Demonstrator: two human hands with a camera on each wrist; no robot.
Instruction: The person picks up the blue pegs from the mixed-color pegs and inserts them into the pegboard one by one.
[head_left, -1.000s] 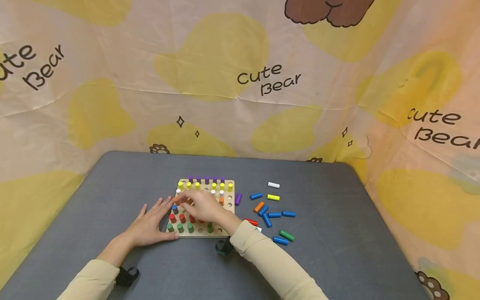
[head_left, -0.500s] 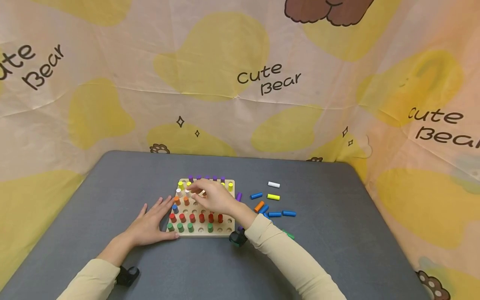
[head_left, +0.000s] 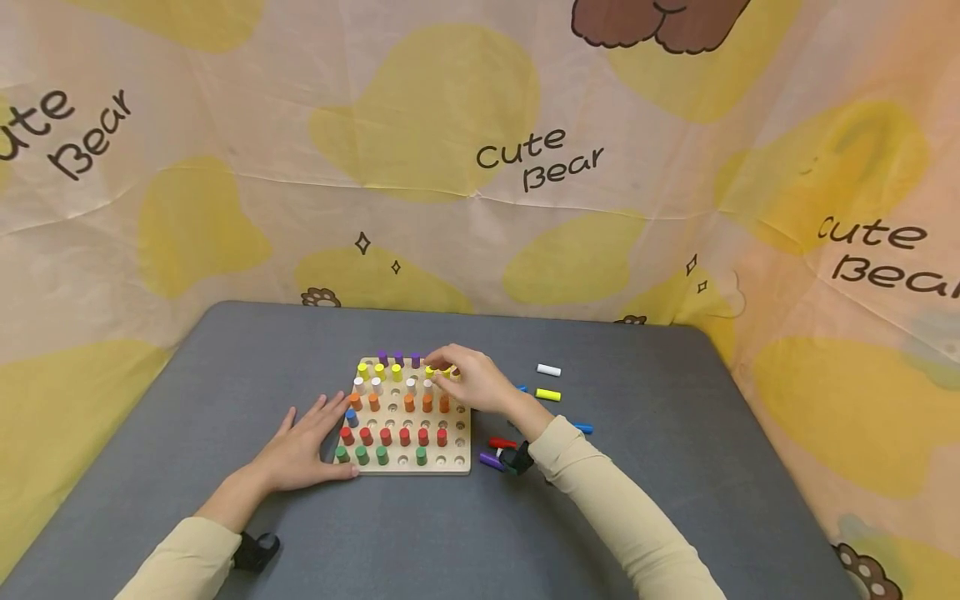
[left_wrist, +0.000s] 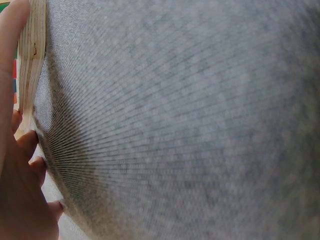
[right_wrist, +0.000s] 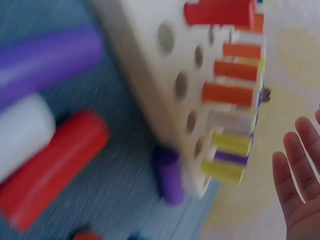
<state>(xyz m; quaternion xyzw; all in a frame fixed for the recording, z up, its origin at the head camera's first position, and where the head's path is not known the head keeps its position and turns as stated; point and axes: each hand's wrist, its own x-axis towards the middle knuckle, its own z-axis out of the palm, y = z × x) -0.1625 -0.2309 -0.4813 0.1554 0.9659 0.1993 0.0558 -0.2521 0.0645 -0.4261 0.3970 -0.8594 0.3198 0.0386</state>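
Observation:
A wooden pegboard [head_left: 390, 472] carries rows of coloured pegs, purple at the back through to green pegs [head_left: 362, 455] at the front. Alongside its left edge my left hand [head_left: 300, 450] lies flat, fingers spread, thumb at the front left corner; the left wrist view shows fingers by the wooden side. My right hand [head_left: 480, 381] hovers over the back right of the board, hiding some yellow and purple pegs. In the right wrist view its fingers [right_wrist: 296, 165] are extended and hold nothing. Two orange pegs [head_left: 373, 402] stand left in their row, with several more to the right.
Loose pegs lie right of the board: a white peg [head_left: 548, 370], a yellow peg [head_left: 548, 395], a red peg [head_left: 502, 442], a purple peg [head_left: 491, 461] and others partly behind the right arm. Another purple peg [right_wrist: 170, 180] touches the board's side. A patterned cloth [head_left: 465, 167] hangs behind.
My right hand has moved right, from the left of the orange row across to the board's back right corner, uncovering the orange and white rows. The left hand has stayed put.

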